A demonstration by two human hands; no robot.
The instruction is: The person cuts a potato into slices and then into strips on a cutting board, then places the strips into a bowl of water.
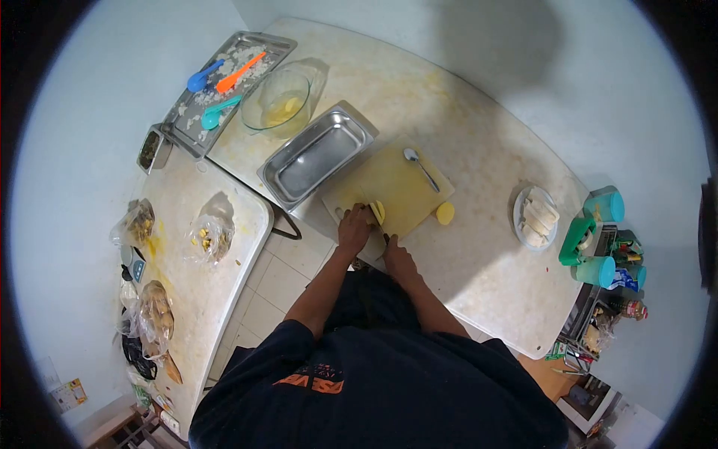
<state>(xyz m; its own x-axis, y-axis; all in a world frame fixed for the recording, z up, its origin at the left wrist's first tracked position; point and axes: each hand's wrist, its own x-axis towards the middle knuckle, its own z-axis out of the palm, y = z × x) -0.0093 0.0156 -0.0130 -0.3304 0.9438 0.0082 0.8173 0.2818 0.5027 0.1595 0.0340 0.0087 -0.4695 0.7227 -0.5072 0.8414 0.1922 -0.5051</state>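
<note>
My right hand (pixel 400 262) is closed around the handle of a knife (pixel 387 239), its dark blade angled up and left over the cutting board (pixel 407 172). With bent fingers, my left hand (pixel 354 227) grips a pale yellow potato piece (pixel 379 212) at the blade, partly hidden by the fingers. Another peeled potato piece (pixel 445 213) rests at the board's right edge. Farther up on the board lies a metal spoon (pixel 421 168).
Beyond the board stand a steel pan (pixel 271 178) and a glass bowl (pixel 254 123) with yellow pieces in liquid. A tray (pixel 280 46) holds white bits and colored spoons. A plate (pixel 516 211) of white pieces stands right; bags (pixel 209 238) lie on the left table.
</note>
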